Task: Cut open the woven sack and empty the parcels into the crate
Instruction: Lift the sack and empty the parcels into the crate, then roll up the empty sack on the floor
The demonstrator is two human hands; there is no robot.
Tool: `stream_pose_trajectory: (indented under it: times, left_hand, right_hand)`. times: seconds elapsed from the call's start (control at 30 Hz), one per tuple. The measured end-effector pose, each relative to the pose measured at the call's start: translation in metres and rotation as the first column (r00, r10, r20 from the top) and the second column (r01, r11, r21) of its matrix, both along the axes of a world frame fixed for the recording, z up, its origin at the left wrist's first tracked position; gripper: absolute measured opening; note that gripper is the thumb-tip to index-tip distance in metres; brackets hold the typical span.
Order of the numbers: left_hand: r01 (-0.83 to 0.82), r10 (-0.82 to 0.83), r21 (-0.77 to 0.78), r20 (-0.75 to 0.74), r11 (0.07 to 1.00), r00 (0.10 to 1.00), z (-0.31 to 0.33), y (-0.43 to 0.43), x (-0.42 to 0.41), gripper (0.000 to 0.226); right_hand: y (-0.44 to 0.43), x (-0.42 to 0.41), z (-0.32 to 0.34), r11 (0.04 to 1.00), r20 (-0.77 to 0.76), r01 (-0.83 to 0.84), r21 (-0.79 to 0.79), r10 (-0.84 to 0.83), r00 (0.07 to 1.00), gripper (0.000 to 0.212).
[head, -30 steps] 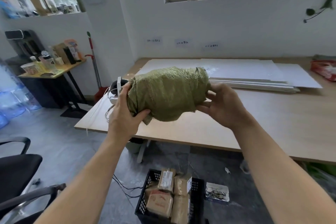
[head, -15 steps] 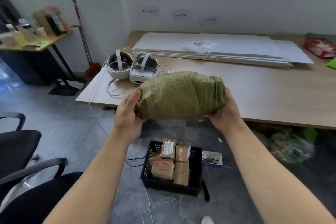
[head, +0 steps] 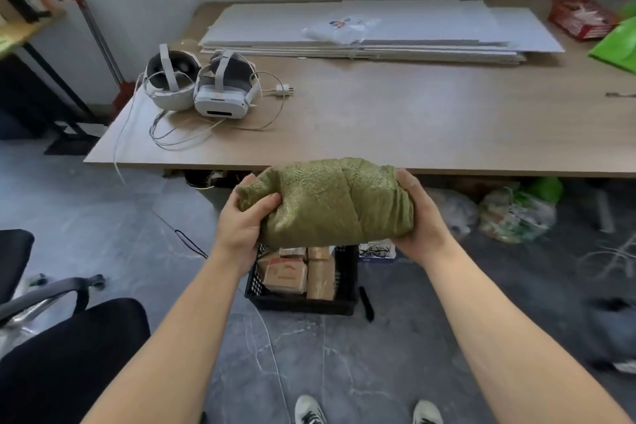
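A bundled olive-green woven sack hangs in the air in front of the table edge, lying sideways. My left hand grips its bunched left end. My right hand cups its right end from the side and below. Directly beneath the sack a black plastic crate stands on the floor, holding several brown cardboard parcels wrapped in tape. The sack hides the crate's far edge. No cutting tool shows in either hand.
A wooden table carries two white headsets with cables, stacked white boards, a red packet. On the floor: a small box of dark bits, a black pen-like object, plastic bags, an office chair at left.
Both hands have brought the sack down from above the table to just over the crate. My view has tilted downward, so my shoes now show.
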State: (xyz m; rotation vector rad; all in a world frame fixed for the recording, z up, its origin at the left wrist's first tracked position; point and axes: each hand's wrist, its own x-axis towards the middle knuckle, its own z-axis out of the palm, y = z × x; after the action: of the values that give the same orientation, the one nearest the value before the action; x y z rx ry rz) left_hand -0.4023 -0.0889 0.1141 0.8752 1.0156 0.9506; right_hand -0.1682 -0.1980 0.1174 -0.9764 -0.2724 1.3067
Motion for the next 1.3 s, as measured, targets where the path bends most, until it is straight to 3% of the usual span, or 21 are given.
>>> stream_pose_trajectory:
  times: [0.13, 0.23, 0.3, 0.4, 0.57, 0.7, 0.8, 0.93, 1.07, 1.2, 1.3]
  left_hand:
    - [0.034, -0.042, -0.104, -0.076, 0.994, 0.996, -0.035, -0.027, 0.025, 0.028]
    - [0.046, -0.066, -0.171, -0.110, 0.984, 0.992, -0.068, -0.049, 0.042, 0.021]
    - [0.039, -0.065, -0.205, -0.123, 0.978, 0.990, -0.090, -0.063, 0.052, 0.017]
    - [0.015, -0.048, -0.243, -0.130, 0.970, 0.990, -0.124, -0.081, 0.065, 0.028]
    - [-0.051, -0.009, -0.250, -0.232, 0.967, 0.973, -0.198, -0.100, 0.071, 0.020]
    - [-0.056, -0.034, -0.262, -0.326, 0.963, 0.945, -0.277, -0.116, 0.068, 0.033]
    - [-0.052, -0.068, -0.302, -0.375, 0.952, 0.925, -0.347, -0.130, 0.064, 0.028]
    - [-0.061, -0.087, -0.338, -0.406, 0.939, 0.910, -0.446, -0.138, 0.060, 0.018]
    - [-0.051, -0.108, -0.367, -0.400, 0.929, 0.910, -0.540, -0.136, 0.057, 0.033]
    - [-0.056, -0.117, -0.381, -0.416, 0.923, 0.902, -0.635, -0.130, 0.054, 0.016]
    - [-0.042, -0.145, -0.387, -0.442, 0.921, 0.885, -0.694, -0.123, 0.053, 0.015]
  right_hand:
    - [-0.020, 0.027, -0.041, 0.991, 0.013, 0.032, -0.129, -0.031, 0.999, 0.044]
    - [-0.037, 0.042, -0.073, 0.977, 0.020, 0.056, -0.206, -0.053, 0.998, 0.019]
    - [-0.049, 0.051, -0.098, 0.969, 0.041, 0.047, -0.244, -0.038, 0.998, 0.018]
    - [-0.064, 0.063, -0.132, 0.952, 0.038, 0.014, -0.305, -0.002, 0.999, 0.020]
    - [-0.085, 0.078, -0.208, 0.875, 0.054, -0.113, -0.471, 0.157, 0.986, 0.021]
    - [-0.100, 0.080, -0.283, 0.820, -0.001, -0.137, -0.556, 0.165, 0.986, 0.026]
    - [-0.113, 0.070, -0.348, 0.790, -0.013, -0.105, -0.604, 0.122, 0.992, 0.019]
    - [-0.123, 0.054, -0.448, 0.772, 0.112, -0.001, -0.636, 0.094, 0.989, 0.026]
    - [-0.125, 0.045, -0.549, 0.762, 0.195, 0.093, -0.640, 0.045, 0.980, 0.035]
    - [-0.116, 0.040, -0.642, 0.762, 0.213, 0.113, -0.638, 0.033, 0.977, 0.006]
    - [-0.109, 0.038, -0.702, 0.769, 0.247, 0.130, -0.626, 0.038, 0.968, 0.008]
